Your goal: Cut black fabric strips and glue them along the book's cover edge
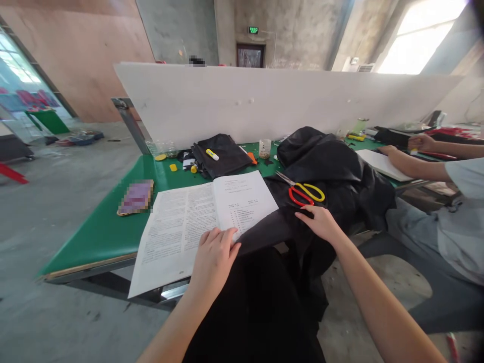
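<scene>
My left hand (216, 254) lies over the lower part of an open book (189, 222), its fingers closed on the end of a strip of black fabric (270, 232). At the other end my right hand (321, 223) pinches the same fabric between thumb and fingers. The strip stretches between both hands, over the book's lower right corner and above my lap. Just beyond my right hand, scissors (301, 190) with one red and one yellow handle rest on a heap of black fabric (321, 156). The fingertips of my left hand are partly hidden.
The green table (94, 227) carries a glue stick (212, 154) on folded black fabric (230, 156), a clear cup (264, 148) and a blurred purple object (136, 196). A white panel (245, 101) stands behind. A co-worker's hand (395, 157) is at the right.
</scene>
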A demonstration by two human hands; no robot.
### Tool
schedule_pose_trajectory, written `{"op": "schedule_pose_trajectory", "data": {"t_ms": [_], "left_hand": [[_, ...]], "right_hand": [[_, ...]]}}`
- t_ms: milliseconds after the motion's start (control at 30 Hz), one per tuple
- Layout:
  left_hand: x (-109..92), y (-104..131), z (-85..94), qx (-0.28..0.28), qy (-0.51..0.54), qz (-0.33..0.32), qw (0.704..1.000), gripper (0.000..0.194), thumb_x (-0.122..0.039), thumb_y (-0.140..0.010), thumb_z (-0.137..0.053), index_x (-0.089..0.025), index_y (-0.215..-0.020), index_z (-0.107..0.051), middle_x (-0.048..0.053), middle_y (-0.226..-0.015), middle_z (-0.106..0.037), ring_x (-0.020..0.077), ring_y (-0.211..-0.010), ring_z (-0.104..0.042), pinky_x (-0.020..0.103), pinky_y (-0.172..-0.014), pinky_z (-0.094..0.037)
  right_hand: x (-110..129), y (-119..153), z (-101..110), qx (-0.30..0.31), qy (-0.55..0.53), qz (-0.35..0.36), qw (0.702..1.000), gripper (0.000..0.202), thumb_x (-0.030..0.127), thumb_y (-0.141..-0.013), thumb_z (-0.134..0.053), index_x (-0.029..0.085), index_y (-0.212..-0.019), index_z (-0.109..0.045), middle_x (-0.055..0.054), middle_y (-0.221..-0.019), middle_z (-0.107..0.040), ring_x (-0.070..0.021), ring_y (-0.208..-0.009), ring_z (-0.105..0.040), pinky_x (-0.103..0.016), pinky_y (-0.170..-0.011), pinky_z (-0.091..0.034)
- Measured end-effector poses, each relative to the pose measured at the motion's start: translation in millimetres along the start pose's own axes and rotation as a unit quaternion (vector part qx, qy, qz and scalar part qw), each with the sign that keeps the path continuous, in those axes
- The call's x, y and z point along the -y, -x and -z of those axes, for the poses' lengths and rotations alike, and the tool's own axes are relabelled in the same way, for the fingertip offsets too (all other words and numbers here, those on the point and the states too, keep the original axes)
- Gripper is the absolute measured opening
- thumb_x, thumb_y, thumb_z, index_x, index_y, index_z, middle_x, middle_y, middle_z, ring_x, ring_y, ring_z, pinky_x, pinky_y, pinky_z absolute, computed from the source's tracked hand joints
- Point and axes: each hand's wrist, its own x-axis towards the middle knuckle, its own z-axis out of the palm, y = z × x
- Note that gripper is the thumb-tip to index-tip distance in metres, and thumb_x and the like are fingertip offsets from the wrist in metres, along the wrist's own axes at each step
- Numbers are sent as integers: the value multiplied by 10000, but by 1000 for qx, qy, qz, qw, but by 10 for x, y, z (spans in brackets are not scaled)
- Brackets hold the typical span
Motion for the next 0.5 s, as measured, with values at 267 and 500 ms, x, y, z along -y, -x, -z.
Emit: {"op": "schedule_pose_trajectory", "data": {"t_ms": [267,500], "left_hand": [[189,152,127,-47,81,74,993,132,-244,-877,-490,-235,-996,-546,18,-817,-617,204,-821,-578,399,-782,-462],[311,450,273,20,123,61,990,278,-302,-860,-540,-244,-1131,-517,53,-1116,-586,219,-1060,-540,386,-875,-483]], "right_hand": [[-72,94,-60,19,54,-6,998,302,442,-820,-501,177,-727,-614,-43,-709,-639,-177,-624,-578,-259,-584,-375],[-91,117,-77,36,23,-31,999,328,459,-814,-495,181,-649,-549,-7,-598,-564,-139,-536,-496,-249,-523,-319]]}}
